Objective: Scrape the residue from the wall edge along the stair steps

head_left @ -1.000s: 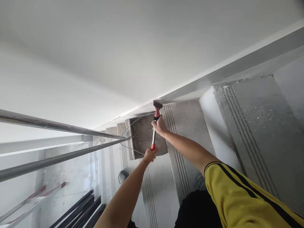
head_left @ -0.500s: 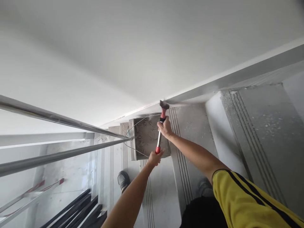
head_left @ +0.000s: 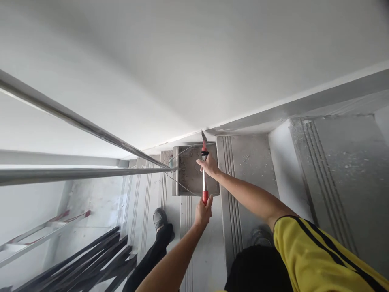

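Note:
I hold a long scraper (head_left: 204, 172) with a silver shaft, red grips and a flat blade at its tip. My right hand (head_left: 209, 166) grips the shaft near the blade. My left hand (head_left: 203, 211) is closed around the red end of the handle. The blade touches the lower edge of the white wall (head_left: 170, 61), where it meets the grey skirting (head_left: 291, 107). Under the tool a dusty square tray (head_left: 191, 172) lies on a stair step (head_left: 246, 162).
Two steel handrail tubes (head_left: 82, 172) run in from the left. Grey grooved steps (head_left: 331, 170) climb to the right. My shoe (head_left: 159, 219) and dark trouser leg stand on a lower step. Black bars (head_left: 88, 259) and a ladder (head_left: 39, 233) lie below left.
The view has swung, so the stairs and rails shifted. The scraper has turned more upright and its blade now shows edge-on at the wall's base. My left hand has dropped lower on the handle.

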The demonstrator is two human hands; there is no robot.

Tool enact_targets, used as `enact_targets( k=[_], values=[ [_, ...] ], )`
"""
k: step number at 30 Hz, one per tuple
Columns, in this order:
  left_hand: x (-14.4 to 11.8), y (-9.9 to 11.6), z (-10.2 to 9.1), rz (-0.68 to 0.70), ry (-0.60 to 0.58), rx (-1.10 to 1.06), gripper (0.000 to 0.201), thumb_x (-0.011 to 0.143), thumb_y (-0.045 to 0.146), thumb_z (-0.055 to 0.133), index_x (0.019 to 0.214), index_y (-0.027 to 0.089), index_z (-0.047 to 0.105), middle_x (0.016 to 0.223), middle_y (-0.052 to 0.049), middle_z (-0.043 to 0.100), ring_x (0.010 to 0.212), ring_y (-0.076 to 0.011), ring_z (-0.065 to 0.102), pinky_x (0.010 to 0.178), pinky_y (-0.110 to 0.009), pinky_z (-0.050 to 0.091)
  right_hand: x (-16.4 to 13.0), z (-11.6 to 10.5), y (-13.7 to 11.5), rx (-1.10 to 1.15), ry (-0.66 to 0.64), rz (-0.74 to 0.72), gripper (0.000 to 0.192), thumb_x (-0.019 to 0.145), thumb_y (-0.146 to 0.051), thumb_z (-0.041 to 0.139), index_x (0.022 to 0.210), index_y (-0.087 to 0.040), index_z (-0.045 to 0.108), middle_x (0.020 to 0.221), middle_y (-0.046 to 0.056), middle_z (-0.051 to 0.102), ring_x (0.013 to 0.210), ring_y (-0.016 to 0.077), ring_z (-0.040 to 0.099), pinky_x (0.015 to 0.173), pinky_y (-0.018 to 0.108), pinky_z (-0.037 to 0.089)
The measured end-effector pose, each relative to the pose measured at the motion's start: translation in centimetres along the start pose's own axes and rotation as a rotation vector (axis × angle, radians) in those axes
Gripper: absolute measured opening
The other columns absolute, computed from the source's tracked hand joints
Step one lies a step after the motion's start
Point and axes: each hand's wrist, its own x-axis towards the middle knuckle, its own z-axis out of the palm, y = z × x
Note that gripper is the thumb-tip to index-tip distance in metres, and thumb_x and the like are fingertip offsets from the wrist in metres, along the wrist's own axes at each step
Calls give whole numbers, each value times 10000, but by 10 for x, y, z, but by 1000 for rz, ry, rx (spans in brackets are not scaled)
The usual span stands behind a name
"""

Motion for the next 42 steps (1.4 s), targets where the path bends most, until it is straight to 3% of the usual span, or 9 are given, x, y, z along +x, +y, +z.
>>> enact_targets(
  k=[3,7,10,14,20,25,29,33,42],
  values=[
    [-25,3,30,59,-54,33,393,829,574,424,866,183,417,542,32,501,456,-110,482,490,-235,389,-34,-19,5,-111,25,44,283,848,-341,534,1044,-188,399,611,-52,534,413,106,554,392,179,390],
    [-52,10,51,325,-387,202,336,822,518,481,848,184,452,691,5,555,642,-118,516,620,-235,396,-55,-75,-2,-492,148,-58,306,947,-427,374,1067,-165,475,703,39,614,524,136,582,451,208,360],
    [-60,6,34,387,-573,352,327,850,511,430,799,190,473,667,18,535,646,-114,493,605,-226,364,-49,-130,-12,-806,217,-59,394,960,-468,326,1061,-139,517,759,96,642,628,182,610,511,235,355],
    [-59,-35,-13,244,-436,418,277,847,455,423,756,194,446,624,30,508,596,-112,500,583,-224,352,-32,-169,-15,-1005,221,-71,410,960,-461,330,1012,-129,564,792,124,658,733,217,625,583,250,354],
    [-63,-99,-55,108,-269,366,241,826,420,414,723,202,414,562,45,470,517,-113,499,563,-228,369,0,-132,-19,-1047,111,-93,436,940,-479,363,1000,-125,610,846,140,674,797,229,629,622,250,361],
    [-68,-85,-40,47,-269,314,287,819,465,413,707,201,418,535,44,475,495,-117,498,533,-226,371,24,-100,-31,-1017,10,-114,424,928,-469,392,1020,-123,619,936,158,676,853,230,633,641,245,372],
    [-61,-71,-33,102,-287,319,267,812,442,429,703,199,425,518,48,483,485,-118,506,541,-228,379,9,-126,-27,-948,32,-149,422,918,-494,396,934,-140,626,805,115,676,730,195,633,592,227,364],
    [-50,-92,-62,28,-195,322,240,820,400,410,686,202,402,511,51,467,475,-110,495,536,-223,382,-11,-153,-23,-899,123,-120,438,916,-512,371,888,-151,617,678,72,644,615,169,609,546,219,349],
    [-67,-129,-126,-57,56,219,277,817,445,399,678,207,372,499,55,413,483,-109,467,537,-224,379,63,8,-50,-994,-68,-111,421,922,-447,418,1010,-93,628,929,162,680,770,178,637,615,218,370]
  ],
)
